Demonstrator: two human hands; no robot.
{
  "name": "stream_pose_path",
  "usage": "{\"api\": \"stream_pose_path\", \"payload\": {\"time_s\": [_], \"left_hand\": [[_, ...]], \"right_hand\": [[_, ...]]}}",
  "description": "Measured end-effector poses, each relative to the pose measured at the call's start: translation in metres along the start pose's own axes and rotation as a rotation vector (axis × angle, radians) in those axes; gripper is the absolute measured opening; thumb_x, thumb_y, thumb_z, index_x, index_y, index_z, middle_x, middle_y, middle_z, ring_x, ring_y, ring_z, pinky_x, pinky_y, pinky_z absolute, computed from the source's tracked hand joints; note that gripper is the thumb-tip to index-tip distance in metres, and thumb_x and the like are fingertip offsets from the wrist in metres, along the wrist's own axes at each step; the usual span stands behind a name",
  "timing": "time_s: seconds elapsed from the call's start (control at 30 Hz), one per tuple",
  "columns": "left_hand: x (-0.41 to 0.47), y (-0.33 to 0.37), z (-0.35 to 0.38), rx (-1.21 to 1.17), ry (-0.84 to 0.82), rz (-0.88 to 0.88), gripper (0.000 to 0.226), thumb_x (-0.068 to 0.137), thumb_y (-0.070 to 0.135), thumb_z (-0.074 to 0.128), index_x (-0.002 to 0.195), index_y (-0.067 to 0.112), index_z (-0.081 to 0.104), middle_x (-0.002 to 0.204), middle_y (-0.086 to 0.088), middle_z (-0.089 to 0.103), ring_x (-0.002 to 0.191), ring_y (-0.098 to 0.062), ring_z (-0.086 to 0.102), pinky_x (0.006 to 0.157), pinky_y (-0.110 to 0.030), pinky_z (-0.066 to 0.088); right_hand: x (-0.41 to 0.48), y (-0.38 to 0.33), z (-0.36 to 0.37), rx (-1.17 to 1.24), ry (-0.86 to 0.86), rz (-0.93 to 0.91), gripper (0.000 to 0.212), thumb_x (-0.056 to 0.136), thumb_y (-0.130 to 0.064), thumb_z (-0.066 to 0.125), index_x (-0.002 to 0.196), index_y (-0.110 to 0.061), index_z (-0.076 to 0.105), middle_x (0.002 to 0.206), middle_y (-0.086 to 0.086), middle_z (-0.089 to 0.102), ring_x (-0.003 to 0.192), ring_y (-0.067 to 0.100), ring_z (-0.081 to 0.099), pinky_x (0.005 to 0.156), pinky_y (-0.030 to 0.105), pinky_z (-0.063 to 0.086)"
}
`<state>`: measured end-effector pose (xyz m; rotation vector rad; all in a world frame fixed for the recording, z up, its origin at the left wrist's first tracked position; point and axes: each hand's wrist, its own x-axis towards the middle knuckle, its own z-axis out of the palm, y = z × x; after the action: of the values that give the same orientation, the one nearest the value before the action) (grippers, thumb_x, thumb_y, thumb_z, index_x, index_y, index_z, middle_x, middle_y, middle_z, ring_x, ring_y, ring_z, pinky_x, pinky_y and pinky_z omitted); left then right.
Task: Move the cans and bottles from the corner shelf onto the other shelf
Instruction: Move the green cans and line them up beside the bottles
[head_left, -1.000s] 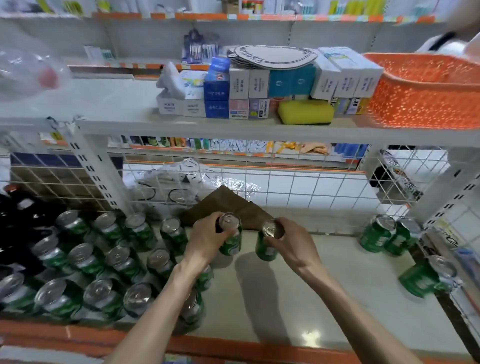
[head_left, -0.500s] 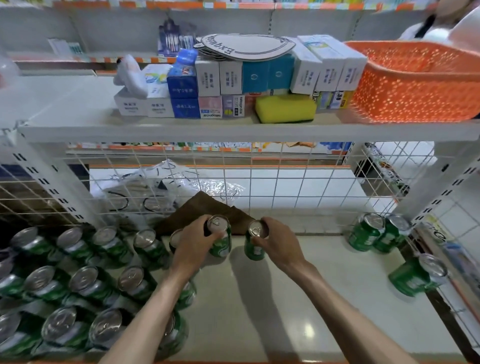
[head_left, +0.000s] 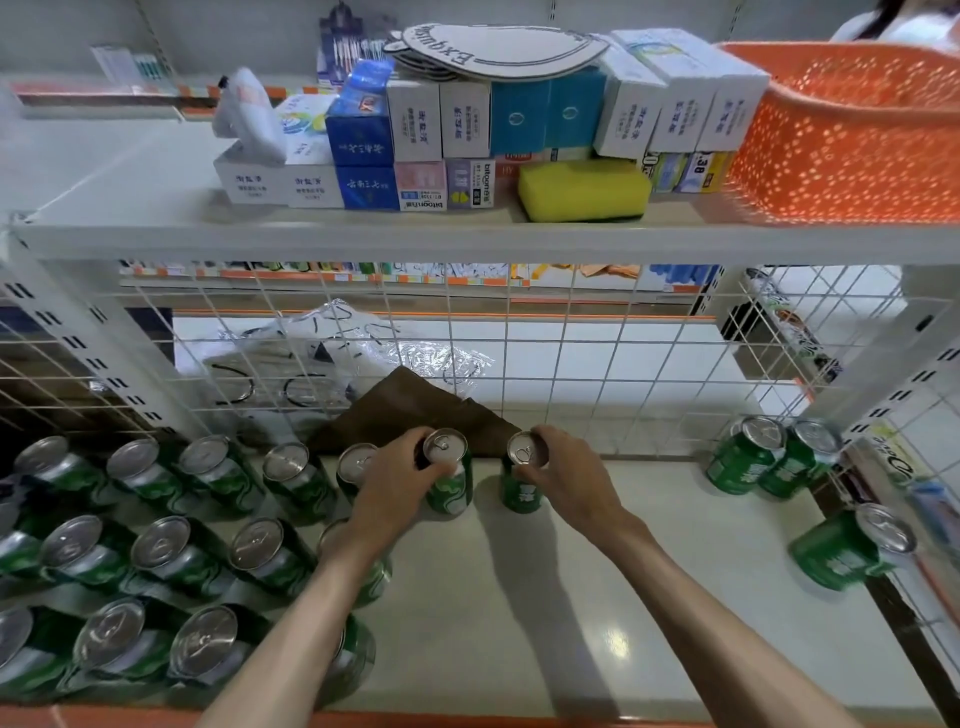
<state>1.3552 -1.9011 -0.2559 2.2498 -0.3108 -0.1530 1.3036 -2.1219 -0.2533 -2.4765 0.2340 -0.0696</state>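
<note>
On the pale lower shelf (head_left: 571, 597), mid-frame, our left hand (head_left: 395, 483) wraps its fingers round the left can (head_left: 449, 478), and our right hand (head_left: 571, 478) curls its fingers over the right can (head_left: 522, 483). We judge the cans stiff, slick and probably full, best gripped round the body. Two are held, three cans (head_left: 748, 457) stand at right, and roughly fourteen form the crowd (head_left: 161, 551) at lower left.

Left hand (head_left: 395, 486) and right hand (head_left: 571, 480) grip cans (head_left: 453, 493).
</note>
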Motion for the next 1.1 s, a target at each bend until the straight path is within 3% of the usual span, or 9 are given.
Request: {"api": "stream_pose_path", "payload": {"time_s": [0.07,0.17,0.3,0.4,0.53,0.6,0.73,0.9,1.1], "left_hand": [[-0.001,0.001,0.003,-0.013,0.006,0.002,0.026,0.083,0.025,0.077,0.105,0.024,0.063,0.093,0.008,0.067,0.086,-0.011,0.06,0.068,-0.013,0.039],[-0.001,0.0,0.007,-0.039,0.018,-0.008,0.029,0.081,0.023,0.079,0.106,0.02,0.065,0.094,0.006,0.068,0.088,-0.013,0.061,0.07,-0.008,0.039],[-0.001,-0.001,0.008,-0.103,0.017,-0.048,0.033,0.078,0.022,0.081,0.105,0.026,0.062,0.095,0.011,0.067,0.095,-0.014,0.065,0.084,-0.028,0.052],[-0.002,-0.001,0.008,-0.104,0.026,-0.082,0.039,0.075,0.024,0.084,0.107,0.026,0.061,0.097,0.009,0.067,0.098,-0.016,0.066,0.083,-0.029,0.053],[0.007,0.0,0.008,0.062,-0.076,-0.069,0.067,0.078,0.038,0.08,0.138,0.021,0.054,0.123,-0.002,0.054,0.117,-0.019,0.055,0.099,-0.03,0.044],[0.011,0.005,0.006,0.124,-0.108,-0.051,0.064,0.077,0.042,0.081,0.133,0.021,0.059,0.12,-0.003,0.052,0.115,-0.02,0.054,0.095,-0.027,0.041],[0.012,0.016,0.002,0.112,-0.078,-0.076,0.053,0.072,0.045,0.084,0.112,0.018,0.062,0.103,0.001,0.066,0.093,-0.017,0.063,0.083,-0.038,0.052],[0.013,0.021,0.002,0.103,-0.039,-0.088,0.052,0.071,0.047,0.084,0.108,0.019,0.059,0.098,0.001,0.068,0.09,-0.018,0.064,0.077,-0.038,0.053],[0.008,0.016,0.006,0.138,-0.039,-0.14,0.053,0.071,0.049,0.084,0.105,0.019,0.058,0.094,0.003,0.066,0.082,-0.014,0.061,0.067,-0.03,0.043]], "right_hand": [[-0.001,0.002,0.001,0.005,-0.012,0.0,0.036,0.079,-0.031,0.074,0.111,-0.022,0.06,0.101,-0.003,0.066,0.089,0.019,0.061,0.077,0.04,0.054],[-0.002,0.004,0.001,0.006,-0.029,0.008,0.038,0.078,-0.031,0.074,0.112,-0.021,0.061,0.102,-0.002,0.066,0.089,0.02,0.061,0.077,0.041,0.053],[-0.003,0.006,0.001,-0.009,-0.03,0.011,0.037,0.078,-0.032,0.074,0.11,-0.021,0.06,0.101,-0.002,0.066,0.088,0.021,0.061,0.076,0.041,0.052],[-0.005,0.005,0.001,-0.009,-0.019,0.015,0.038,0.077,-0.032,0.074,0.109,-0.02,0.06,0.1,-0.001,0.066,0.088,0.022,0.061,0.076,0.042,0.052],[-0.006,0.001,0.002,-0.008,-0.009,0.018,0.036,0.076,-0.034,0.072,0.108,-0.021,0.06,0.1,-0.001,0.066,0.088,0.022,0.061,0.074,0.042,0.052],[-0.007,-0.001,0.002,-0.016,-0.007,0.015,0.035,0.076,-0.034,0.072,0.106,-0.022,0.06,0.099,-0.002,0.066,0.087,0.023,0.062,0.073,0.041,0.052],[-0.007,-0.003,-0.001,-0.015,-0.002,-0.008,0.033,0.078,-0.032,0.074,0.106,-0.02,0.061,0.1,0.0,0.067,0.088,0.023,0.062,0.074,0.041,0.053],[-0.005,-0.004,-0.004,-0.005,0.006,-0.021,0.034,0.08,-0.032,0.075,0.108,-0.019,0.061,0.102,0.0,0.067,0.091,0.021,0.063,0.077,0.043,0.055],[-0.007,0.004,0.001,0.006,-0.014,-0.006,0.038,0.077,-0.033,0.074,0.11,-0.02,0.061,0.102,0.0,0.067,0.09,0.022,0.062,0.075,0.038,0.051]]}}
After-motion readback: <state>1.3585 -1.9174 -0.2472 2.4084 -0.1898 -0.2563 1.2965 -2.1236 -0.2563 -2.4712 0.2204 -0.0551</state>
